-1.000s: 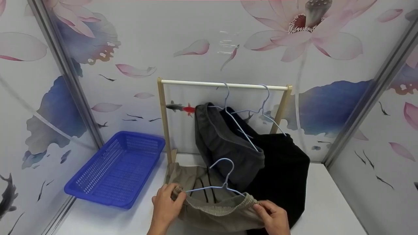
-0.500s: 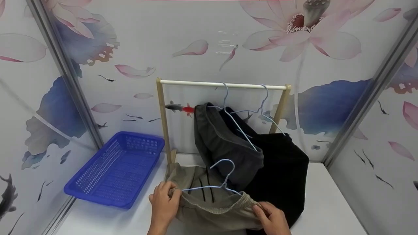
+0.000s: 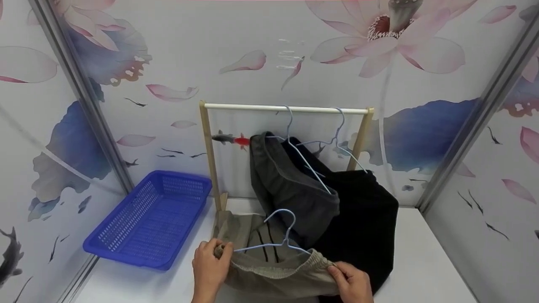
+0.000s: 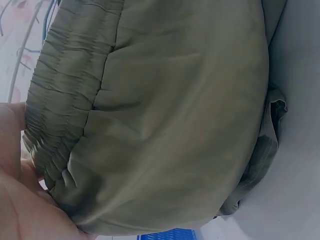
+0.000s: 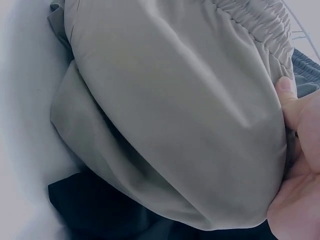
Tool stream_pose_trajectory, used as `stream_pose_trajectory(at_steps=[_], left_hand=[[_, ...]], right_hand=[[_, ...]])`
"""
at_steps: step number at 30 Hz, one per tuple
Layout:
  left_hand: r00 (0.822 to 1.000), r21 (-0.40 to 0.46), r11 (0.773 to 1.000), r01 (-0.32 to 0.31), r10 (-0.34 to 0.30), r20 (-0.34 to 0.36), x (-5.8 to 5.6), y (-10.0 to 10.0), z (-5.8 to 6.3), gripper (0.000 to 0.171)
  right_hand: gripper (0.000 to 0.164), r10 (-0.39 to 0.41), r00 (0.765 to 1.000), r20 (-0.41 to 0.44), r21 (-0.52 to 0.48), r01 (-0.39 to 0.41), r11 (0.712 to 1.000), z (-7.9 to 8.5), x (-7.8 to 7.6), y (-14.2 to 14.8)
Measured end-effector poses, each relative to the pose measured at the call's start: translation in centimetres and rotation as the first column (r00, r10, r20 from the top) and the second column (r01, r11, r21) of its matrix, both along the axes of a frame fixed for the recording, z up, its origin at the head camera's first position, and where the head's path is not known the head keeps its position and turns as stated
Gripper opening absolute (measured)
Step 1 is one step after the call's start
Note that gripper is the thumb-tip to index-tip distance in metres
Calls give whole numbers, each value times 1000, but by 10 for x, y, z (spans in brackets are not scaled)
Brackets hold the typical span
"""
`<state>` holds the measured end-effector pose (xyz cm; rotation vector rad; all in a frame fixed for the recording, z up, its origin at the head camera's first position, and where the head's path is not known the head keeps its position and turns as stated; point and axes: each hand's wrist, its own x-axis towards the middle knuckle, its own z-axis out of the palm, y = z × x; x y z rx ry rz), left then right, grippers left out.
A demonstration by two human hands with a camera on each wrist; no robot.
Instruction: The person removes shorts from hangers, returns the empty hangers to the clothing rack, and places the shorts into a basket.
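Observation:
Khaki elastic-waist pants [image 3: 282, 284] are stretched between both hands near the front of the table. My left hand [image 3: 210, 267] grips the left end of the gathered waistband. On the other side my right hand [image 3: 351, 280] pinches the waistband's right end, thumb on top. A light blue hanger [image 3: 286, 242] sits inside the waist opening, its hook standing up above the cloth and its arms reaching toward each end. In the left wrist view the gathered waistband [image 4: 65, 70] runs up from the left hand [image 4: 30, 200]. The right wrist view has the right hand [image 5: 300, 150] at the cloth's edge.
Behind the pants stands a small rack with a white rod [image 3: 252, 107]. Dark grey pants [image 3: 290, 189] and a black garment [image 3: 362, 223] hang from it on blue hangers. A blue plastic basket [image 3: 156, 227] is at the left on the white table [image 3: 425, 261].
The hanger has shifted slightly left and down within the waistband. My left hand has moved a little left, drawing the waistband end along; the right hand has barely moved.

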<state>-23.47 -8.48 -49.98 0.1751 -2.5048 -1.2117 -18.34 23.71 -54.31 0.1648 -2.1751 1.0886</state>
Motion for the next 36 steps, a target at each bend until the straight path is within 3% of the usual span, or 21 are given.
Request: stream_pose_trajectory(at_steps=[6, 10, 13, 16, 19, 22, 36], left_hand=[[998, -1, 999, -54, 54, 20, 1, -3, -3, 18], [998, -15, 999, -50, 51, 41, 1, -6, -2, 16], [991, -37, 999, 6, -1, 133, 1, -9, 1, 22], [966, -42, 995, 91, -78, 247, 2, -13, 4, 31], [945, -19, 989, 148, -135, 299, 2, -15, 5, 37], [941, -1, 986, 164, -156, 302, 2, -16, 5, 37], [979, -23, 997, 77, -72, 191, -3, -17, -3, 23]], right_hand=[[13, -6, 1000, -29, 3, 6, 1000, -3, -1, 0], [11, -17, 999, -37, 6, 17, 1000, -4, -2, -2], [11, -31, 999, -40, 0, 31, 1000, -6, -2, -2], [13, -47, 998, -39, -3, 47, 999, -7, -1, -2], [17, -62, 998, -29, -9, 62, 998, -9, -1, -2], [16, -75, 997, -13, -9, 75, 997, -10, -1, -2], [12, -90, 993, 75, -34, 92, 995, -7, 1, -2]])
